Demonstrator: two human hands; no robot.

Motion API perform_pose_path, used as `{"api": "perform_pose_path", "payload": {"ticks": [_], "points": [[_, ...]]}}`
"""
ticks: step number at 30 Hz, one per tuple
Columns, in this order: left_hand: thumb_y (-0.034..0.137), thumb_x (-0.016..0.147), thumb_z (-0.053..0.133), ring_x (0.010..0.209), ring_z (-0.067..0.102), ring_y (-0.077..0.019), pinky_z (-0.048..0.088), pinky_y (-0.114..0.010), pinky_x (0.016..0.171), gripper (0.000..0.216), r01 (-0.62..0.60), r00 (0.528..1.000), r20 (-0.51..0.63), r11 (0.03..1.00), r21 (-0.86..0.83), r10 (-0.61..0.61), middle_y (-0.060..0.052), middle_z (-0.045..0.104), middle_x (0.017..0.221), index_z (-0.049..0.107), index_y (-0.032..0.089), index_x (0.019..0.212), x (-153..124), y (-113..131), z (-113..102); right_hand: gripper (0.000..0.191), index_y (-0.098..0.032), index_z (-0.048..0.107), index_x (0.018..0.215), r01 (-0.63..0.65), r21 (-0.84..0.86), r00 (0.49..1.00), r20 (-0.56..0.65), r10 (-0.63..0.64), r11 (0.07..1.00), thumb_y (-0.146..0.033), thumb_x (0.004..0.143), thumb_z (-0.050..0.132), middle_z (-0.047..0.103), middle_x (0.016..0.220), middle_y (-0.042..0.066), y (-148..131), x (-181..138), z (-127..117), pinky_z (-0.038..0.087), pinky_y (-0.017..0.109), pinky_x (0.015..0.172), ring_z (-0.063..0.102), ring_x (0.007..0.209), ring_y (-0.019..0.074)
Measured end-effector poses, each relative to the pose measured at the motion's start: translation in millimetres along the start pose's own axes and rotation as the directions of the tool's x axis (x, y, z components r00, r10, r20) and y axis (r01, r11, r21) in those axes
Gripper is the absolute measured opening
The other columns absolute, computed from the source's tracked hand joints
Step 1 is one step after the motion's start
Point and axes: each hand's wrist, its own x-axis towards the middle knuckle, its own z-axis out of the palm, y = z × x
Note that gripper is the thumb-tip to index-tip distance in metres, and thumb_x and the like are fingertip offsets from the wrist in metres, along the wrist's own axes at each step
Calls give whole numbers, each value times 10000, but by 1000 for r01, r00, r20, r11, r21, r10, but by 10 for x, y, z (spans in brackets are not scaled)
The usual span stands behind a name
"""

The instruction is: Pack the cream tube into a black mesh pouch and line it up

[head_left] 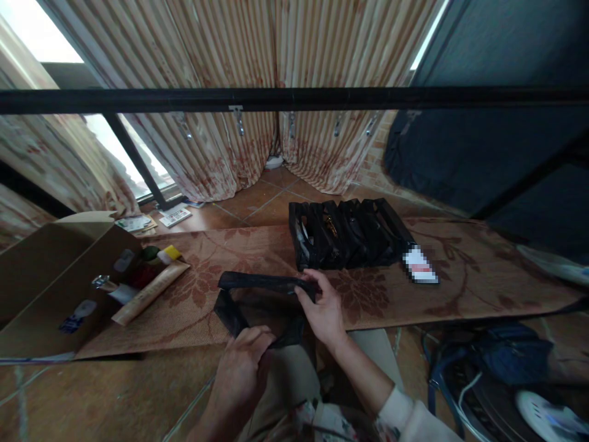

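In the head view, a black fabric pouch (264, 282) with an open, frame-like top is between my two hands, above my lap at the near edge of the cloth-covered surface (197, 252). My right hand (324, 310) pinches its far right rim between thumb and fingers. Closed over its near edge is my left hand (246, 362), whose fingertips are partly hidden. Just beyond my right hand stands a row of similar black pouches (352, 236); small items, one gold-coloured, show inside some of them.
At the left, a cardboard box (46, 270) stands beside a yellow-capped item (172, 253) and a long tan packet (150, 294). A blurred-out phone-like item (419, 264) lies right of the pouches. A black bar (294, 99) crosses before the curtains (230, 55). A dark blue bag (515, 353) sits lower right.
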Motion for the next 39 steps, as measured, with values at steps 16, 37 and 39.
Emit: {"api": "perform_pose_path", "payload": {"ticks": [16, 37, 39], "points": [[273, 925, 357, 862, 578, -206, 433, -309, 706, 274, 68, 997, 41, 996, 64, -70, -53, 646, 883, 624, 211, 906, 123, 250, -127, 155, -231, 655, 906, 246, -52, 933, 283, -222, 968, -176, 852, 522, 648, 861, 27, -316, -222, -33, 502, 300, 751, 611, 831, 160], [330, 893, 472, 922, 651, -142, 539, -216, 734, 298, 66, 997, -20, 949, -310, -76, -49, 672, 1087, 588, 220, 1144, -52, 269, -378, 568, -276, 479, 1262, 70, -56, 934, 355, -46, 996, -192, 723, 639, 384, 1366, 66, -244, -138, 11, 474, 385, 938, 554, 1065, 192], [299, 898, 473, 864, 651, -119, 527, -198, 722, 260, 25, 998, -44, 928, -371, -44, -26, 683, 1025, 596, 231, 1116, -24, 381, -475, 495, -259, 515, 1215, 59, -73, 933, 358, -29, 996, -194, 737, 626, 424, 1330, 64, -241, -141, 29, 487, 359, 897, 579, 983, 169]]}}
